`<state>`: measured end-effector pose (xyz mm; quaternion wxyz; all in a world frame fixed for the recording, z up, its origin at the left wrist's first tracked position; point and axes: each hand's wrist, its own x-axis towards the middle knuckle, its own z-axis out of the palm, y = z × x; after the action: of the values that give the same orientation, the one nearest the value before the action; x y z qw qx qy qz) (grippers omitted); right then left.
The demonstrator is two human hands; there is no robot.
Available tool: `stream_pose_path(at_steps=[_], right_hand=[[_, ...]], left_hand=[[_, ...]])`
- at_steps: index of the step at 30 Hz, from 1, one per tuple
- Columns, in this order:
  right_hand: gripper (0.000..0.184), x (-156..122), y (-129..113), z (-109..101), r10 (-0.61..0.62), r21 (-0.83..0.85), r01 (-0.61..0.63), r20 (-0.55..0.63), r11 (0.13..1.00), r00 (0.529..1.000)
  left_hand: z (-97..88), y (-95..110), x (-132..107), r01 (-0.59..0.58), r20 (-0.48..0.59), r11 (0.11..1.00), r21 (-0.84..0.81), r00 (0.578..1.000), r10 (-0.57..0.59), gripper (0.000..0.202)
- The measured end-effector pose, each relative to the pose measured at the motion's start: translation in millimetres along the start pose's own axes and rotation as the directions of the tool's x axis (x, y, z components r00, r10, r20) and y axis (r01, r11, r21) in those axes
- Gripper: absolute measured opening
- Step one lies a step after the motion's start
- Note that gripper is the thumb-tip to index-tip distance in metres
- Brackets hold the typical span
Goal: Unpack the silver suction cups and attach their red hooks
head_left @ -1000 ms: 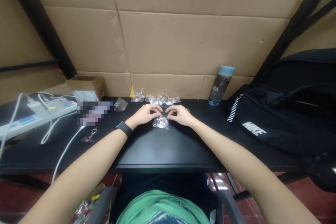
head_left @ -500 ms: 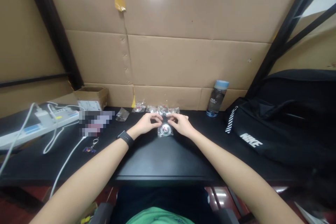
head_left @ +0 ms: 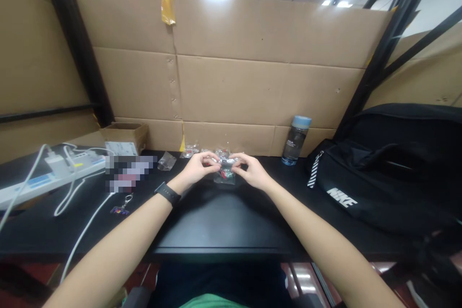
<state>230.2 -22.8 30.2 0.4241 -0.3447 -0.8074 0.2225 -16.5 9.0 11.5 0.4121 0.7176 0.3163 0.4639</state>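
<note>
In the head view a small clear plastic bag (head_left: 224, 177) is between my hands over the table, with something shiny and a bit of red showing inside. My left hand (head_left: 200, 168) has thumb and fingers pinched on its left side. On the right side my right hand (head_left: 251, 170) grips it in the same way, fingers curled. Fingers and glare hide part of the contents. Just behind the hands several similar clear packets (head_left: 190, 150) lie in a row against the cardboard. Left of my left hand rests a crumpled clear bag (head_left: 166, 161).
On the left are a white power strip (head_left: 39, 182) with cables, a keychain (head_left: 121, 209) and an open cardboard box (head_left: 126, 135). A water bottle (head_left: 296, 140) stands back right, beside a large black bag (head_left: 375, 173). Cardboard panels (head_left: 231, 91) wall the black table (head_left: 216, 231).
The bag has tilted between my hands, so the round silvery face seen before no longer shows, and it sits slightly higher. The camera view has shifted a little.
</note>
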Motion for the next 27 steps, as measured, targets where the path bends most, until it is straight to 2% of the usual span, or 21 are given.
stream_pose_path(at_steps=[3, 5, 8, 11, 14, 17, 20, 22, 24, 27], right_hand=[[0.042, 0, 7, 2, 0.058, 0.058, -0.061, 0.047, 0.996, 0.997], [0.041, 0, 14, 4, 0.117, 0.051, -0.122, 0.089, 0.991, 0.989], [0.032, -1, 27, 10, 0.205, -0.020, -0.204, 0.120, 0.979, 0.971], [0.021, -3, 37, 16, 0.227, -0.117, -0.214, 0.109, 0.970, 0.968], [0.012, -4, 43, 18, 0.197, -0.228, -0.173, 0.088, 0.958, 0.976], [0.012, -3, 43, 15, 0.123, -0.311, -0.087, 0.099, 0.947, 0.987], [0.018, 0, 41, 11, -0.018, -0.283, 0.067, 0.173, 0.957, 0.985], [0.023, 1, 39, 9, -0.092, -0.236, 0.145, 0.221, 0.961, 0.971], [0.030, 1, 36, 7, -0.116, -0.205, 0.174, 0.269, 0.963, 0.956], [0.041, 0, 32, 5, -0.098, -0.217, 0.175, 0.325, 0.960, 0.941]], left_hand=[[-1.6, -3, 0, 0.030, 0.014, 1.000, 0.010, 0.999, -0.030, 0.040], [-1.7, -8, 1, 0.051, 0.029, 0.996, 0.074, 0.998, -0.053, 0.037], [0.1, -20, 3, 0.047, 0.040, 0.974, 0.224, 0.998, -0.057, 0.026], [2.3, -34, 4, 0.018, 0.073, 0.940, 0.340, 0.996, -0.045, 0.021], [2.3, -41, 3, -0.039, 0.121, 0.912, 0.409, 0.993, -0.012, 0.017], [-0.9, -35, 1, -0.140, 0.183, 0.861, 0.489, 0.982, 0.056, 0.012], [-5.6, -23, 0, -0.256, 0.294, 0.812, 0.524, 0.949, 0.110, 0.011], [-8.1, -16, 0, -0.333, 0.397, 0.798, 0.503, 0.909, 0.129, 0.014], [-9.0, -12, -1, -0.383, 0.476, 0.786, 0.485, 0.870, 0.131, 0.024], [-6.4, -7, -3, -0.398, 0.496, 0.769, 0.500, 0.860, 0.122, 0.033]])
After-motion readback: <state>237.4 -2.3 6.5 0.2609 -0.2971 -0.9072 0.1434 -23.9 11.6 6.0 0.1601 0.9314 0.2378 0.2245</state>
